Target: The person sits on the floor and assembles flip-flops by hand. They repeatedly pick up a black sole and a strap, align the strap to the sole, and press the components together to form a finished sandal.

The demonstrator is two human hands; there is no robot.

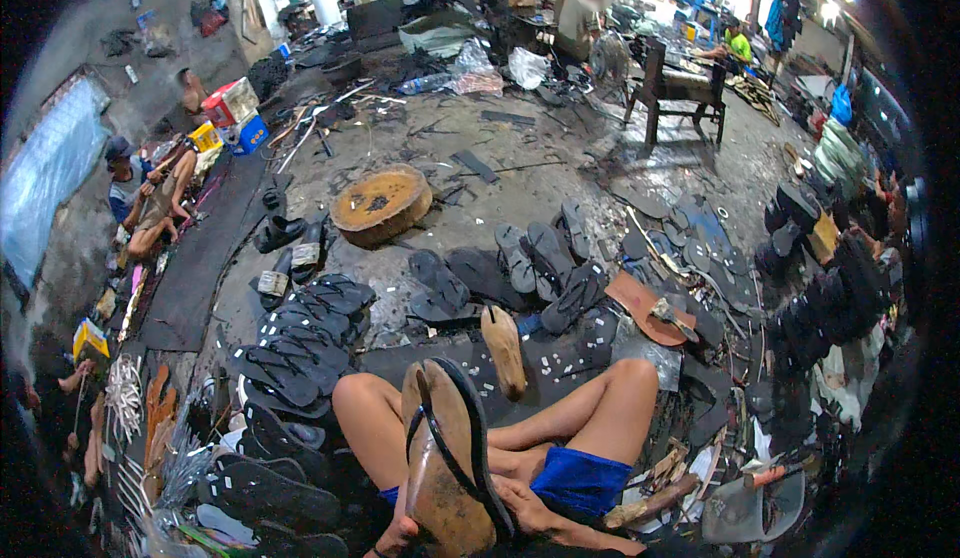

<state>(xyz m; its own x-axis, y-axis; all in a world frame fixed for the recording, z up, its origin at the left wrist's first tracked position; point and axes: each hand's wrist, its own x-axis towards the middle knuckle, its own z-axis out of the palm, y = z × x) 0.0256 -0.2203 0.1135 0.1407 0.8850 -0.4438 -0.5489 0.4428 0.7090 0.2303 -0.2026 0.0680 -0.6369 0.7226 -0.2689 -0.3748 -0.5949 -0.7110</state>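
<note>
In front of my crossed legs stands a black thong sandal (pixel 473 413), fitted on a wooden shoe last (pixel 438 498) with its toe end pointing up. Its glossy dark strap runs in a V over the last. My left hand (pixel 398 533) is closed on the lower left side of the last, its fingers partly cut off by the lower edge. My right hand (pixel 525 506) grips the sandal's sole edge at the lower right; some of its fingers are hidden behind it. A second wooden last (pixel 501 350) lies just beyond my shins.
Finished black sandals (pixel 300 343) lie in rows at left, with more ahead. A round wooden block (pixel 380 206) stands on the floor. To the right are a brown sole-shaped board (pixel 640 303), scraps and a grey dustpan (pixel 752 506). Other people sit farther off, near a wooden chair (pixel 682 88).
</note>
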